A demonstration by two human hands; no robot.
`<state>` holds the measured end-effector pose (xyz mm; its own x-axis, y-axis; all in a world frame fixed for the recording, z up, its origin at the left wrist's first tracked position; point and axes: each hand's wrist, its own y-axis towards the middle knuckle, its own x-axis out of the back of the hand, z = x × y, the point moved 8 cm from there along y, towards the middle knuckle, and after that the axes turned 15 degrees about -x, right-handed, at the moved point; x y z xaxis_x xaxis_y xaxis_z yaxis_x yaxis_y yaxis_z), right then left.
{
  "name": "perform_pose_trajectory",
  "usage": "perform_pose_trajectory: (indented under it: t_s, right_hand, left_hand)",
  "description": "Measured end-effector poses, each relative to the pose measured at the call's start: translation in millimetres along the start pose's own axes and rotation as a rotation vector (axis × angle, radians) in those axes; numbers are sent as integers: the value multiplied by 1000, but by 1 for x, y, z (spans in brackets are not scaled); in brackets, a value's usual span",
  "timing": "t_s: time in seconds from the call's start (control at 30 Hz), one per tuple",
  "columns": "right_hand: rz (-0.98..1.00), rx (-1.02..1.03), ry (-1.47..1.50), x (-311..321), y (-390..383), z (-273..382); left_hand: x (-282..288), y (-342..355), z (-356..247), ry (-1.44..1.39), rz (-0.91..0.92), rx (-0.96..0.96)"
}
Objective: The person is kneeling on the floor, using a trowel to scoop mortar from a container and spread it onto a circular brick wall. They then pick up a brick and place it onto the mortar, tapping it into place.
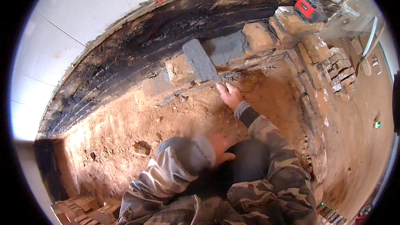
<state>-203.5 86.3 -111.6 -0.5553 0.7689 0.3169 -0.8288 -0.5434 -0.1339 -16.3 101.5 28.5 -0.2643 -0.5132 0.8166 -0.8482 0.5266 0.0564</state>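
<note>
My right hand [230, 95] is closed around the handle of a trowel [200, 60]. Its long flat blade, coated in grey mortar, reaches over the low brick wall beside a tan brick [178, 69]. Just right of the blade, a bed of wet mortar [228, 46] fills the gap before another brick [259, 36]. Low over my knees is my left hand [220, 146], partly smeared by motion. Its thumb stands apart, and nothing shows in it.
A soot-black wall band [137, 37] runs behind the bricks, under white panels [108, 4]. A red and black box [309, 7] rests on the far right corner. Stacked bricks [342, 70] stand right, more bricks [85, 206] lower left. Bare earth [121, 135] lies inside the wall.
</note>
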Motion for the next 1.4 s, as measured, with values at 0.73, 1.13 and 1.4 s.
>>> perform_pose_trajectory:
  t_s: [0.73, 1.13, 1.4]
  right_hand:
    - [-203, -446, -167, 155, -71, -150]
    - [165, -362, 8, 109, -73, 14]
    - [411, 79, -400, 41, -42, -1]
  left_hand:
    - [16, 14, 27, -171, -30, 63]
    - [126, -283, -198, 623, -1004, 936]
    - [102, -445, -456, 1401, -669, 1994]
